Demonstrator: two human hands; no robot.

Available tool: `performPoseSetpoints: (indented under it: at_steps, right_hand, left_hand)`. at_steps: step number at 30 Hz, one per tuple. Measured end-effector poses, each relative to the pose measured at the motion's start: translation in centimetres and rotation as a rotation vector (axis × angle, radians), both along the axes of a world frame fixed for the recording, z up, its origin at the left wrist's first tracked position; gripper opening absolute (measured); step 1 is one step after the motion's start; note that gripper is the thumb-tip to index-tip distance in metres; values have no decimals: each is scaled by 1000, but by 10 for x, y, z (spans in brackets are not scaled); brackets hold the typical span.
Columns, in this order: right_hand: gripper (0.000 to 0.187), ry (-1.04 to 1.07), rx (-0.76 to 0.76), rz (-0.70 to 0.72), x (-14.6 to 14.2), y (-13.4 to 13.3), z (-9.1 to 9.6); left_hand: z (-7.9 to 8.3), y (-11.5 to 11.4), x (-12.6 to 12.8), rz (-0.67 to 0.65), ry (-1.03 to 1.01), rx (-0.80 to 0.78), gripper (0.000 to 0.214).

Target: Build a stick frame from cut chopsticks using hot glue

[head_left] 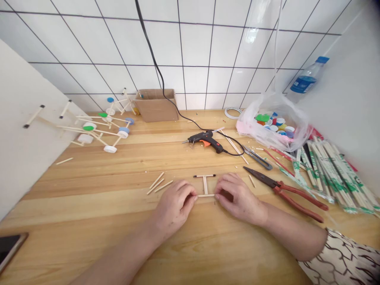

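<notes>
A small H-shaped frame of wooden sticks [204, 185] lies on the table in front of me, with dark tips on its far crossbar. My left hand [178, 200] pinches the left end of the near crossbar between thumb and finger. At the other end of that same stick, my right hand [237, 198] pinches it too. Several short cut sticks [156, 184] lie just left of the frame. Beyond it rests a black glue gun [206, 139] with an orange trigger, its nozzle pointing left.
Red-handled pliers [289, 192] and a utility knife [258, 157] lie to the right, near wrapped chopsticks [335, 174]. A bag of bottle caps [274, 122], a cardboard box [157, 106] and a tape roll [233, 113] stand behind. Wheeled stick models [103, 126] sit left; a phone [12, 249] lies front left.
</notes>
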State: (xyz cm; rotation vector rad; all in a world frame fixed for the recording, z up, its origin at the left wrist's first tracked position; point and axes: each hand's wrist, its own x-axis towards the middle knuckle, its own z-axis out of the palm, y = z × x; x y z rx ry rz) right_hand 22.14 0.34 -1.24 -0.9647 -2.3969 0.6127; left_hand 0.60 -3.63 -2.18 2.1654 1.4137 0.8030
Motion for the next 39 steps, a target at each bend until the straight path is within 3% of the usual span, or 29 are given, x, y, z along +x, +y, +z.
performPoseSetpoints:
  at_steps: [39]
  right_hand:
    - [10, 4, 1, -2, 0, 0, 1]
  left_hand:
    - [-1, 0, 0, 7, 4, -10, 14]
